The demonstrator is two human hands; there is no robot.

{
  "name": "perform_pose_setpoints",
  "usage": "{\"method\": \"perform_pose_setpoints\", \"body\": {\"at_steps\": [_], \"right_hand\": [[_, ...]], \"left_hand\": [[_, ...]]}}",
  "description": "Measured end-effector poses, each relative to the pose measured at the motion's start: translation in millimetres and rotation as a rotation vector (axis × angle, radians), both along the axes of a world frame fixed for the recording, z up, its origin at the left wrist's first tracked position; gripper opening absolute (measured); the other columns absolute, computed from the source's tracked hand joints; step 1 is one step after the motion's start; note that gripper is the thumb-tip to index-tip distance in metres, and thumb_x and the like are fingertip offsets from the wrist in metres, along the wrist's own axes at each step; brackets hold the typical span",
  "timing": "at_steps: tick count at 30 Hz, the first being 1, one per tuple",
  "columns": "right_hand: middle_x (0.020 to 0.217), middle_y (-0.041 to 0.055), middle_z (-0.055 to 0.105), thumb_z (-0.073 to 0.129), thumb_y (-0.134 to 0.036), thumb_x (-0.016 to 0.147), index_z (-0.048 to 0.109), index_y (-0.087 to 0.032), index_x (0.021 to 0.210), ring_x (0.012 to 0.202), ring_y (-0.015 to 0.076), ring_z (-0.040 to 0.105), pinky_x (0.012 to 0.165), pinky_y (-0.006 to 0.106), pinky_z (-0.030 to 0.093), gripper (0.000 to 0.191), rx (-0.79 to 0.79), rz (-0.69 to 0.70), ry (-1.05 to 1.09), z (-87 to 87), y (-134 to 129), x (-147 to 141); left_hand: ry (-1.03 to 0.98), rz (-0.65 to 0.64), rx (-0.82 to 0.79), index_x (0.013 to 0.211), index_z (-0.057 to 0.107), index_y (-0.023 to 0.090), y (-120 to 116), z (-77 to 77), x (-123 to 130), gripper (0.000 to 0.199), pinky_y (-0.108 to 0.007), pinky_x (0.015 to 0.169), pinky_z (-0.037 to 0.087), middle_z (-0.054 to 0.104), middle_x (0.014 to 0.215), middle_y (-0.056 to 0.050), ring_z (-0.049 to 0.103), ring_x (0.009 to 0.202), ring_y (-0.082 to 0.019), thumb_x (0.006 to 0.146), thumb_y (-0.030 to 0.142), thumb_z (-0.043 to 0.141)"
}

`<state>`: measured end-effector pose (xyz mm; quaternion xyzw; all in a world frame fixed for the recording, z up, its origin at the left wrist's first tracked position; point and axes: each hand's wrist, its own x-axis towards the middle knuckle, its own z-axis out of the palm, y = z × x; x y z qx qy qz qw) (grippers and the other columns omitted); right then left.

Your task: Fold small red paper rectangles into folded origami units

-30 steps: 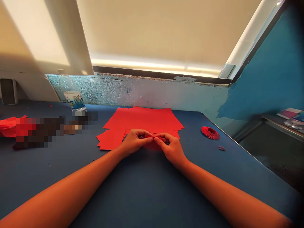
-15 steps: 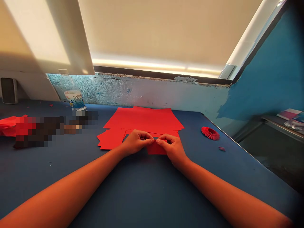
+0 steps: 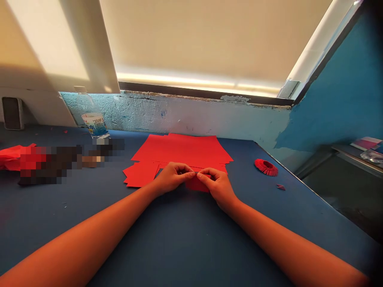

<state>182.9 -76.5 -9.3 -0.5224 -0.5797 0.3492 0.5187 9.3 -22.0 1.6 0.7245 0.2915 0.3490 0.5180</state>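
Note:
My left hand (image 3: 172, 177) and my right hand (image 3: 217, 185) meet at the middle of the blue table, with their fingertips pinching the top edge of a small red paper piece (image 3: 196, 185). The lower part of that piece hangs out below my fingers, and the rest is hidden by them. Just beyond my hands lies a layered pile of red paper sheets (image 3: 181, 149). Smaller red paper rectangles (image 3: 140, 174) lie near my left hand, overlapping the pile's front left corner.
A ring of folded red paper units (image 3: 266, 167) and a small folded purple paper piece (image 3: 280, 187) lie to the right. A plastic water bottle (image 3: 92, 115) stands against the wall at back left. Red material (image 3: 12, 157) and a pixelated patch (image 3: 60, 161) lie at left. The table edge (image 3: 299, 183) runs diagonally at right.
Since a second ago, the red piece has gone from a narrow strip held between my fingers to a wider piece hanging below them. My fingertips have come closer together over its top edge.

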Motion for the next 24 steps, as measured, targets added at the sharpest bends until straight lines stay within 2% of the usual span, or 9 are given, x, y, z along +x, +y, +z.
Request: {"method": "perform_pose_setpoints", "body": {"at_steps": [5,9,11,13,16,18,21,24], "right_hand": [[0.064,0.0004,0.057,0.060,-0.035,0.074,0.063,-0.017,0.070,0.059,0.0135,0.048,0.055,0.026,0.037,0.018,-0.001,-0.044,0.019,1.8,-0.5,-0.5],[0.057,-0.0032,0.047,0.059,-0.031,0.073,0.052,-0.019,0.061,0.055,0.0113,0.042,0.053,0.025,0.035,0.018,0.039,-0.190,0.078,-2.0,4.4,2.1],[0.060,-0.0036,0.045,0.056,-0.031,0.075,0.047,-0.020,0.063,0.055,0.0110,0.042,0.054,0.025,0.036,0.018,0.050,-0.237,0.144,-3.3,6.3,2.8],[0.072,-0.0009,0.052,0.055,-0.032,0.076,0.051,-0.020,0.074,0.064,0.0127,0.049,0.060,0.025,0.040,0.013,0.075,-0.205,0.163,-2.1,5.8,2.0],[0.096,0.0045,0.059,0.061,-0.035,0.074,0.056,-0.021,0.096,0.085,0.0174,0.055,0.069,0.027,0.043,0.027,0.100,-0.064,0.018,3.2,1.2,-0.9],[0.094,0.0054,0.061,0.059,-0.039,0.077,0.060,-0.020,0.091,0.081,0.0178,0.055,0.067,0.028,0.043,0.024,0.073,-0.016,-0.095,5.8,-1.5,-2.5],[0.077,0.0039,0.062,0.052,-0.041,0.082,0.062,-0.018,0.076,0.068,0.0161,0.054,0.061,0.027,0.042,0.026,0.046,-0.036,-0.155,4.7,-2.0,-3.0],[0.070,0.0024,0.061,0.051,-0.041,0.083,0.062,-0.018,0.076,0.063,0.0151,0.052,0.058,0.026,0.040,0.026,0.058,-0.041,-0.184,1.9,-0.6,-2.9]], "left_hand": [[0.019,0.061,-0.032,0.073,0.065,0.014,-0.4,4.4,-1.1,0.024,-0.024,0.059,0.037,0.059,0.068,-0.001,0.050,0.064,-0.013,0.071,0.038,0.064],[-0.102,0.161,-0.151,0.062,0.058,0.015,3.9,4.7,-3.0,0.016,-0.023,0.055,0.034,0.053,0.061,0.002,0.046,0.058,-0.011,0.066,0.029,0.063],[-0.156,0.181,-0.187,0.061,0.054,0.016,5.2,3.9,-3.5,0.013,-0.023,0.053,0.033,0.049,0.059,0.003,0.043,0.055,-0.010,0.066,0.026,0.060],[-0.135,0.144,-0.160,0.063,0.055,0.015,4.8,3.5,-3.4,0.012,-0.023,0.054,0.033,0.050,0.060,0.003,0.044,0.057,-0.010,0.068,0.026,0.059],[-0.037,0.054,-0.047,0.069,0.061,0.015,2.3,3.4,-3.0,0.015,-0.023,0.059,0.035,0.054,0.065,0.002,0.047,0.063,-0.011,0.070,0.030,0.061],[0.011,0.021,0.002,0.072,0.063,0.015,1.3,2.8,-3.0,0.018,-0.023,0.060,0.036,0.056,0.067,0.001,0.048,0.065,-0.012,0.072,0.033,0.062],[0.045,0.032,0.033,0.074,0.064,0.015,2.3,0.9,-3.6,0.020,-0.023,0.060,0.036,0.057,0.069,0.000,0.049,0.066,-0.012,0.073,0.035,0.062],[0.062,0.044,0.051,0.076,0.065,0.015,3.7,-0.6,-3.1,0.023,-0.023,0.059,0.037,0.060,0.070,-0.001,0.051,0.065,-0.013,0.075,0.037,0.061]]}}
